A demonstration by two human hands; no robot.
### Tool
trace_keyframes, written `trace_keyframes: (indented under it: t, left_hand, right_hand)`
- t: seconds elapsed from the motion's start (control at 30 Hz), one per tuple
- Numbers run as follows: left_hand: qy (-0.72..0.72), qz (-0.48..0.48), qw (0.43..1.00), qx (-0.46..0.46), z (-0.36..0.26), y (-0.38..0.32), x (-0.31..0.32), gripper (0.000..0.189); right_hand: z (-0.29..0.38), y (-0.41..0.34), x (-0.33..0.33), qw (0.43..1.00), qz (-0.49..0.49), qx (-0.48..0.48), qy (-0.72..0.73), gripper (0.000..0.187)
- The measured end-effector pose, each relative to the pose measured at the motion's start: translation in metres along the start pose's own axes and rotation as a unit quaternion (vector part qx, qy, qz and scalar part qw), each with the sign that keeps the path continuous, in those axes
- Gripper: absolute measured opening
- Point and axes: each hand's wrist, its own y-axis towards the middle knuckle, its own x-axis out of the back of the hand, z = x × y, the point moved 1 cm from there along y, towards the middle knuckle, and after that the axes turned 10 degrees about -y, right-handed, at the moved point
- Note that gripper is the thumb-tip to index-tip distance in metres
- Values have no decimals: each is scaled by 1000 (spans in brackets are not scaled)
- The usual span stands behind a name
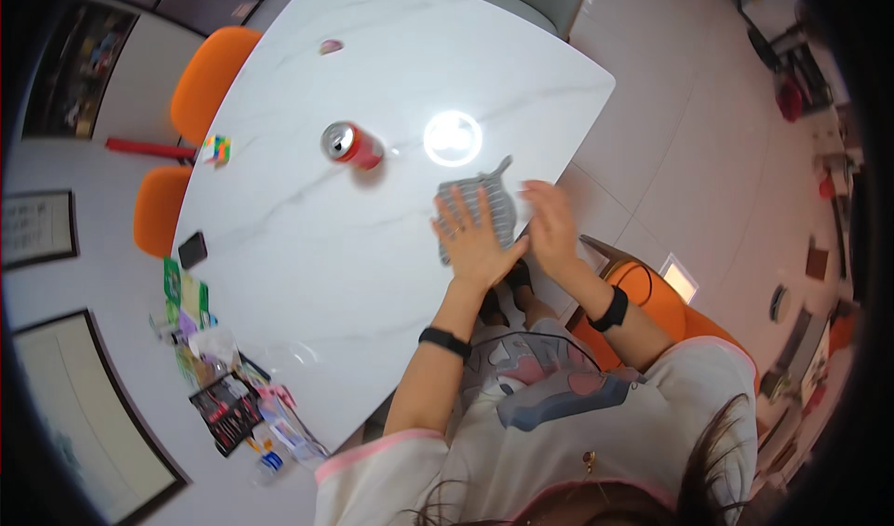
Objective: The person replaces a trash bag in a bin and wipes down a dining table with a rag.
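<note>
My left hand [473,241] lies palm down with fingers spread on a grey striped cloth [501,201]. The cloth sits near the table's edge, and a narrow tail of it points away from me. Part of it is hidden under my fingers. Just right of the cloth, by the table's edge, my right hand [552,226] is raised with nothing in it, its fingers slightly bent and blurred. A red drink can [357,147] with an opened top stands farther off to the left of the cloth.
The white marbled table [307,274] also bears a small pinkish object [331,47], a puzzle cube [217,150] and a dark phone [193,250]. Packets and a black tool case [227,412] crowd the left edge. An orange chair [632,302] stands close on my right.
</note>
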Motion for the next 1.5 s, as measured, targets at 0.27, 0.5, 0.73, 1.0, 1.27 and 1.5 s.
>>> trace_keyframes:
  t: [0.27, 0.5, 0.73, 1.0, 1.27, 1.5]
  left_hand:
    - [-147, -118, 979, 83, 70, -43, 49, 77]
    - [-320, -318, 882, 134, 95, 16, 113, 91]
    - [-386, -362, 841, 117, 107, 82, 104, 81]
    - [-420, -424, 798, 79, 117, 52, 138, 58]
    - [-425, -525, 719, 164, 135, -106, 125, 60]
    - [-387, -535, 721, 214, 131, -201, 112, 61]
  right_hand:
    - [41, -3, -50, 932, 258, 89, -237, 68]
    - [-2, 74, -64, 920, 213, 99, -315, 69]
    - [-42, 132, -76, 915, 143, -91, -365, 65]
    - [3, 139, -128, 922, 157, 0, -353, 65]
    - [113, 65, -161, 890, 297, 277, -209, 65]
    - [101, 38, -110, 797, 429, 404, -130, 67]
